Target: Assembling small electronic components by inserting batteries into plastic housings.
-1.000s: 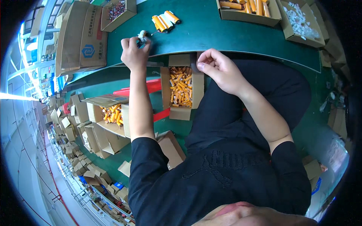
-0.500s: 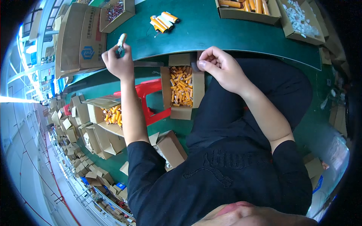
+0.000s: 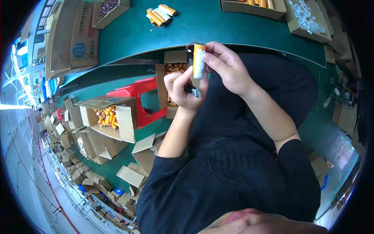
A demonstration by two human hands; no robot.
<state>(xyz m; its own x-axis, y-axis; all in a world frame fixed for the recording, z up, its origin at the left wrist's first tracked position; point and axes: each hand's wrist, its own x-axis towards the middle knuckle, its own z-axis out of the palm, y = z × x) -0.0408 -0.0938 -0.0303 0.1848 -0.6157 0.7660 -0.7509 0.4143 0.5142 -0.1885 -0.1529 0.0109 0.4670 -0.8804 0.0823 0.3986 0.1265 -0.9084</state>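
Over my lap, in front of the table edge, my right hand [image 3: 230,68] pinches an orange and white cylindrical battery [image 3: 199,58] between thumb and fingers. The battery stands roughly upright, with a thin red wire [image 3: 191,45] at its top end. Just below it is my left hand [image 3: 183,87], its index finger and thumb at the battery's lower end. A small black and silver piece [image 3: 192,90] is held in the left palm by the curled fingers; its kind cannot be made out. Several similar batteries [image 3: 159,16] lie grouped on the green table [image 3: 128,37].
Boxes of orange batteries [image 3: 253,8] and white pieces [image 3: 302,21] stand at the table's far right. At left are a large carton [image 3: 78,39] and a box of small dark red parts [image 3: 111,13]. Below are a red stool [image 3: 144,97] and an open carton of batteries [image 3: 126,121].
My left hand has come from over the table's left side to meet my right hand. The orange and white battery now shows between them. The view has shifted slightly.
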